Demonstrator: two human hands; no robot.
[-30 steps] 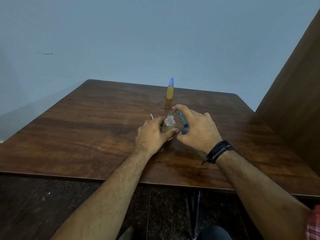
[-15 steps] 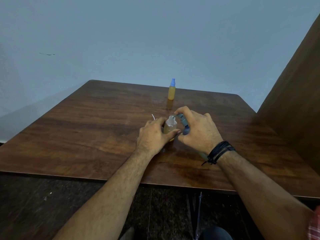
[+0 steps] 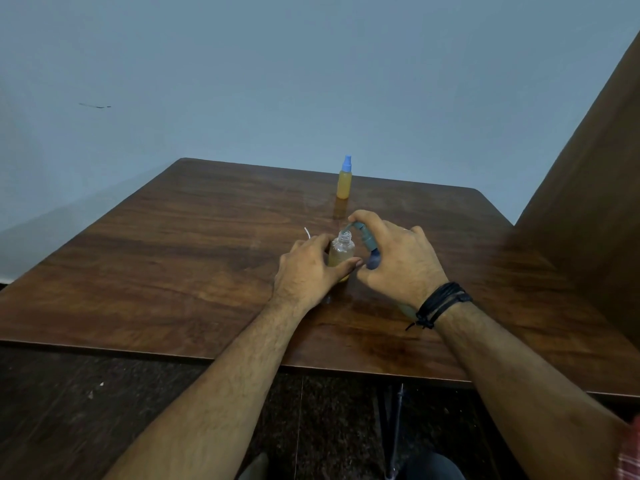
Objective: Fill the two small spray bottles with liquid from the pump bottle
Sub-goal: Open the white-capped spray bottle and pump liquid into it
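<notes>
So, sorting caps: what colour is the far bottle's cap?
Blue cap, head view.

We see a dark wooden table with rounded far corners set against a pale blue wall bearing a short dark mark, a brown wooden panel rising at the right, and a dark speckled floor below.
</notes>
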